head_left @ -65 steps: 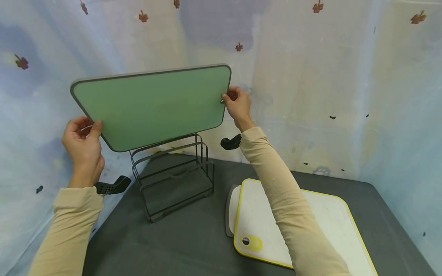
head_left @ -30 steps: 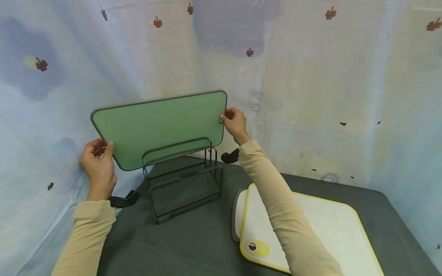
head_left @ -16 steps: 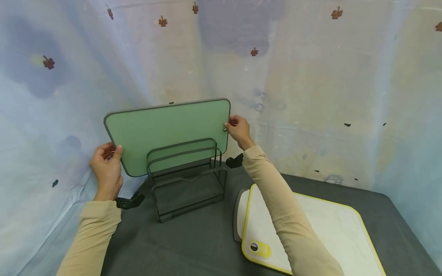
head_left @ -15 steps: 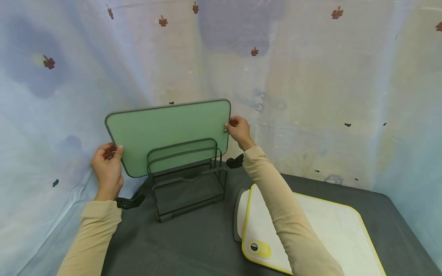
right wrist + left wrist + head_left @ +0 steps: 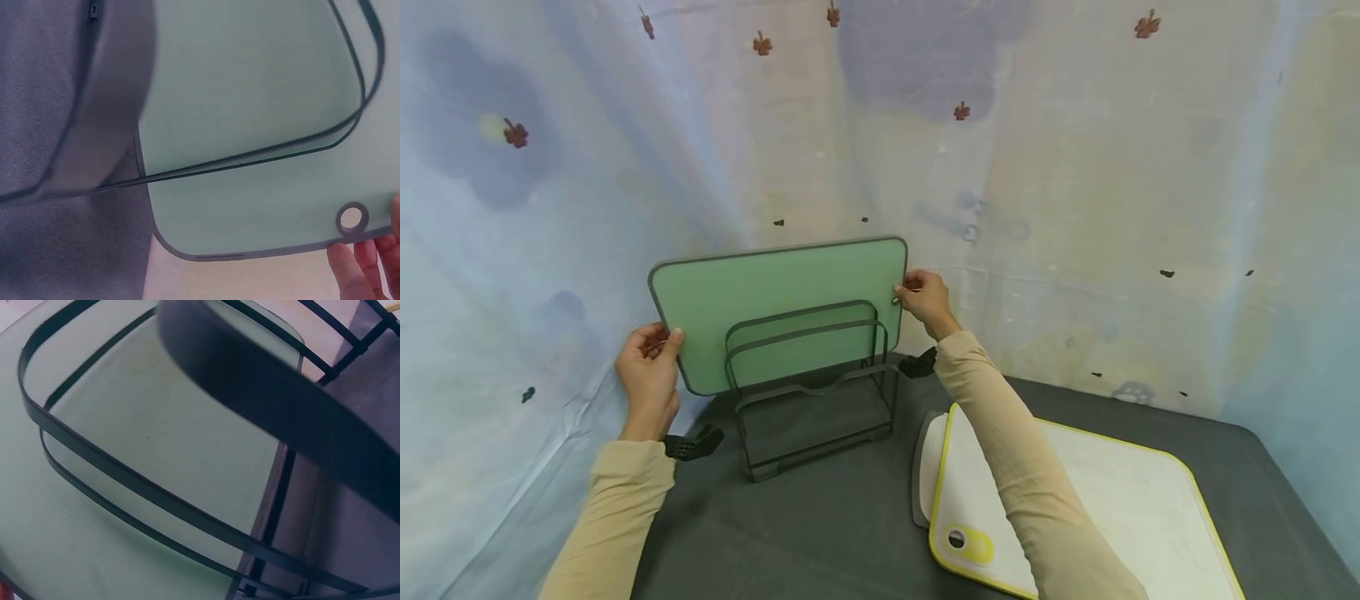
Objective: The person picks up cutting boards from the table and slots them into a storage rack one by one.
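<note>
Green cutting board (image 5: pixel 782 279) left of frame centre, behind hoops of wire rack (image 5: pixel 816 391); left hand (image 5: pixel 650 379), right hand (image 5: pixel 928 304): fingers pinching side edges. Best: lower both ends evenly, without scraping hoops.

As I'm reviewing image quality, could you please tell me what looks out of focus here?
Left wrist: the nearest rack rail is blurred, the green cutting board behind it clearer; right wrist: a broad foreground rail is blurred, the board's hole sharper; head: nothing plainly out of focus.
</note>
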A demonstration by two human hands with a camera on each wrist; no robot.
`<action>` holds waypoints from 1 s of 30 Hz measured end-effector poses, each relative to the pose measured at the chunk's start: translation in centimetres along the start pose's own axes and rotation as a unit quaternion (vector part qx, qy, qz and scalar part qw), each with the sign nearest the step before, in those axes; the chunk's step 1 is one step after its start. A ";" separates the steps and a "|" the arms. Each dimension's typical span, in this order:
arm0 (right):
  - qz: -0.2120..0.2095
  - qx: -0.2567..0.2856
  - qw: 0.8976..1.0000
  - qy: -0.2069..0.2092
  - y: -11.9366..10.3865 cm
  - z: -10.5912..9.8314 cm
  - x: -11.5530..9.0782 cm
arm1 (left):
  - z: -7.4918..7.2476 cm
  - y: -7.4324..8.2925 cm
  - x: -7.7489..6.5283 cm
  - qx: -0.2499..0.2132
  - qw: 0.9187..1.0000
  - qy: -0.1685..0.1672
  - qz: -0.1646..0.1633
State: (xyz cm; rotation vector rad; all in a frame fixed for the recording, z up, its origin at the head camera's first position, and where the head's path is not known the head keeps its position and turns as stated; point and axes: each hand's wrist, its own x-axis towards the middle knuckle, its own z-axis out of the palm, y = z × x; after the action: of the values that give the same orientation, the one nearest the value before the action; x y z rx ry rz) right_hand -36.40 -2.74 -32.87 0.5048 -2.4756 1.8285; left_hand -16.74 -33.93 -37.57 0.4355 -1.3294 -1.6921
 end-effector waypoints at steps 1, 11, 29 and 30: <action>0.003 -0.001 1.000 -0.001 0.2 0.0 0.0 | 0.0 -0.2 -0.1 0.006 1.000 -0.001 0.000; 0.026 0.033 0.999 0.002 1.5 -0.1 -0.3 | 0.2 -1.6 0.0 0.039 0.999 -0.001 -0.007; 0.097 0.139 0.985 0.002 3.0 -0.4 0.1 | 0.9 -2.2 0.4 0.045 0.998 -0.007 -0.038; 0.099 0.141 0.985 0.003 3.1 -0.4 0.1 | 0.9 -2.1 0.5 0.048 0.998 -0.012 -0.041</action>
State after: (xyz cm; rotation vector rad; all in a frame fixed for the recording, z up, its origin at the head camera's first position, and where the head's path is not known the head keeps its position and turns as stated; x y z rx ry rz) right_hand -37.42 -1.57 -35.54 0.2638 -2.3487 2.2681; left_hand -18.60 -33.82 -39.04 0.5331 -1.4325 -1.7100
